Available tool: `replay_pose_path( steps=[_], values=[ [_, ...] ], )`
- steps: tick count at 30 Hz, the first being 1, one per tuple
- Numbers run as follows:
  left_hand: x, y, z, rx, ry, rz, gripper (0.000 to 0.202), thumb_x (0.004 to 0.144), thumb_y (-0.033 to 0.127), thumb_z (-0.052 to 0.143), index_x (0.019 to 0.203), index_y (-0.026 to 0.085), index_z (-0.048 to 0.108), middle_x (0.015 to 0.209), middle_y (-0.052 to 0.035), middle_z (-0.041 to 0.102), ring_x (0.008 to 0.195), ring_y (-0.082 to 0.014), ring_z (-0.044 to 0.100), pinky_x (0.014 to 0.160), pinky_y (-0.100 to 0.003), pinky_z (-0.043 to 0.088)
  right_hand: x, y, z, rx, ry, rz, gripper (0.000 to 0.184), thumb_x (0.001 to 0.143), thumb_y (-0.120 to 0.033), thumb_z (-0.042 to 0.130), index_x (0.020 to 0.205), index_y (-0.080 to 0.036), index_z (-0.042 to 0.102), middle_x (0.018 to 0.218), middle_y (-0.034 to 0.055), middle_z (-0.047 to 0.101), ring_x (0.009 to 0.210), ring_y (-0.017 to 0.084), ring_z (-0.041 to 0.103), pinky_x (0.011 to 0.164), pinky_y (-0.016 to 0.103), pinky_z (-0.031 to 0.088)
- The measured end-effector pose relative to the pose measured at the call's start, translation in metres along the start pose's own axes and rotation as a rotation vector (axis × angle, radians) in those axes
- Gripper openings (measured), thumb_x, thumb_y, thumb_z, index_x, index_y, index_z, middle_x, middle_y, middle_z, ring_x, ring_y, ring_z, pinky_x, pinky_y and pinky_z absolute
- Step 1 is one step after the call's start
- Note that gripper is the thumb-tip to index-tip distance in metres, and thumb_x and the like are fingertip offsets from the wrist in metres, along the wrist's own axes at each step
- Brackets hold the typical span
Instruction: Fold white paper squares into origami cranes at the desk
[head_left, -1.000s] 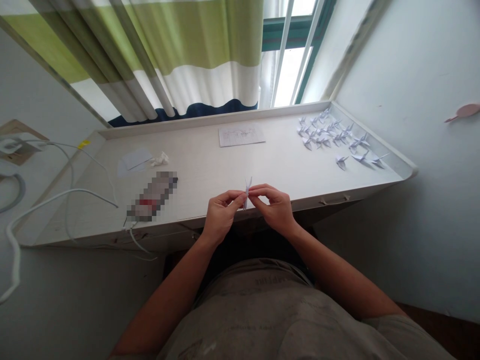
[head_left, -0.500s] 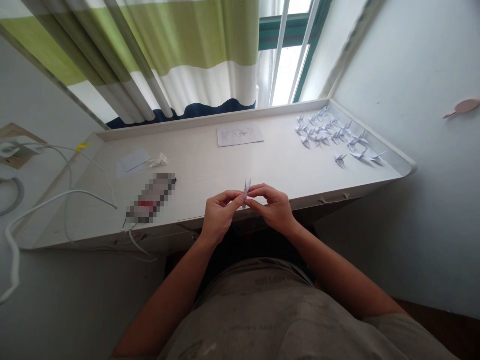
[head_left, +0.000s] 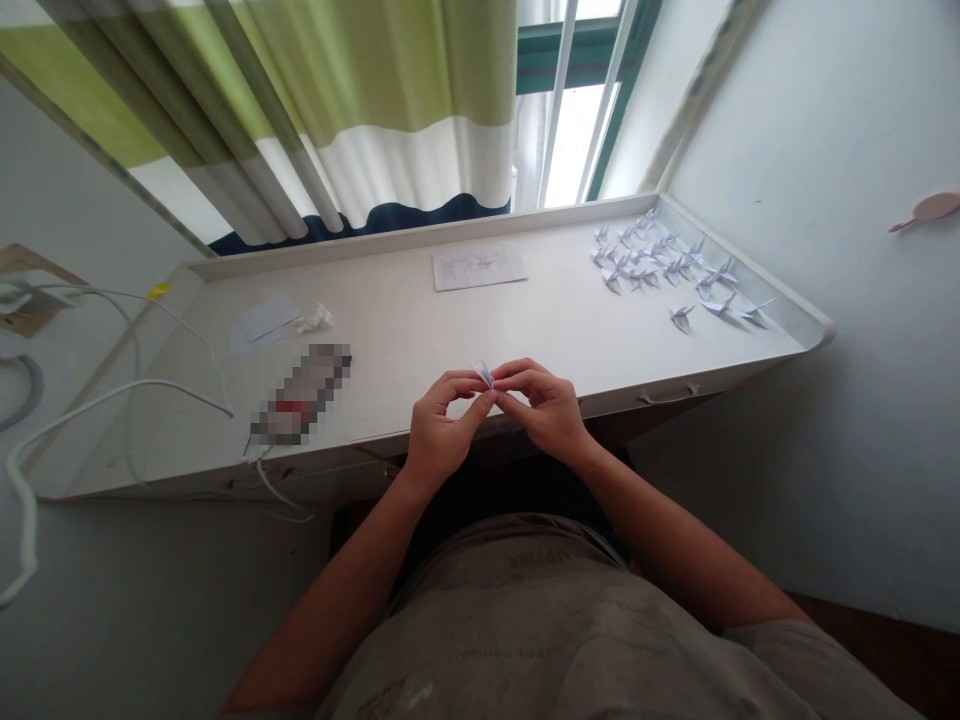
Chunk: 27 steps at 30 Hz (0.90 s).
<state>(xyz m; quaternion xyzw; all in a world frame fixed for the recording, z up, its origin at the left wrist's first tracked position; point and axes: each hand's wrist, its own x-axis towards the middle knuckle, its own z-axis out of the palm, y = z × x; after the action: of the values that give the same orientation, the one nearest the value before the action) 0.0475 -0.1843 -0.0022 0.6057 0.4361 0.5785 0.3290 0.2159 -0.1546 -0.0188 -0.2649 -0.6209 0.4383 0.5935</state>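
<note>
Between my fingertips, just above the desk's front edge, is a small folded white paper, its pointed parts sticking up. My left hand pinches it from the left, thumb and forefinger closed. From the other side my right hand grips it the same way, the two thumbs nearly touching. The fingers cover most of its lower part. Several finished paper cranes stand in a group at the desk's right end.
The white desk has a raised rim at the back. On it lie a printed booklet, paper sheets, crumpled white tissue and a blurred-out phone. White cables run over the left end. A curtain hangs behind.
The folded paper has turned between my fingers: it stood upright and narrow, and now its points lean left and spread apart. Both hands stay in nearly the same place.
</note>
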Motion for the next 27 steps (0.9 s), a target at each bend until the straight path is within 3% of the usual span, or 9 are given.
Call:
replay_pose_path(
  steps=[10, 16, 23, 27],
  values=[
    [0.0006, -0.0015, 0.0001, 0.032, 0.032, 0.067, 0.009, 0.097, 0.028, 0.075, 0.092, 0.021, 0.077, 0.107, -0.0077, 0.076, 0.103, -0.0217, 0.072, 0.095, -0.037, 0.057, 0.0017, -0.0006, 0.0031, 0.181, -0.001, 0.162, 0.008, 0.086, -0.033, 0.09, 0.091, -0.028, 0.086, 0.103, 0.0049, 0.081, 0.101, 0.021, 0.076, 0.095, 0.04, 0.061],
    [0.0001, -0.0031, -0.0005, 0.051, 0.029, 0.074, 0.01, 0.097, 0.029, 0.075, 0.091, 0.021, 0.077, 0.106, -0.0083, 0.076, 0.103, -0.0218, 0.072, 0.094, -0.037, 0.057, 0.0019, -0.0004, 0.003, 0.121, 0.013, 0.174, 0.009, 0.085, -0.035, 0.09, 0.088, -0.028, 0.086, 0.101, 0.0048, 0.081, 0.1, 0.022, 0.076, 0.094, 0.041, 0.059],
    [-0.0009, -0.0034, 0.0001, 0.024, 0.077, 0.034, 0.007, 0.095, 0.027, 0.077, 0.092, 0.02, 0.077, 0.105, -0.0073, 0.076, 0.101, -0.0203, 0.073, 0.092, -0.034, 0.06, 0.0011, -0.0039, 0.0039, -0.042, 0.051, 0.115, 0.012, 0.087, -0.037, 0.088, 0.086, -0.026, 0.083, 0.097, 0.0052, 0.08, 0.094, 0.022, 0.074, 0.089, 0.041, 0.059],
    [0.0003, -0.0009, 0.001, -0.063, 0.127, -0.071, 0.012, 0.09, 0.027, 0.082, 0.097, 0.019, 0.077, 0.094, -0.0051, 0.078, 0.088, -0.0185, 0.075, 0.085, -0.032, 0.062, 0.0024, -0.0034, 0.0069, 0.009, 0.119, 0.199, 0.027, 0.081, -0.047, 0.091, 0.086, -0.024, 0.078, 0.085, 0.0033, 0.078, 0.081, 0.02, 0.072, 0.08, 0.039, 0.061]
  ],
)
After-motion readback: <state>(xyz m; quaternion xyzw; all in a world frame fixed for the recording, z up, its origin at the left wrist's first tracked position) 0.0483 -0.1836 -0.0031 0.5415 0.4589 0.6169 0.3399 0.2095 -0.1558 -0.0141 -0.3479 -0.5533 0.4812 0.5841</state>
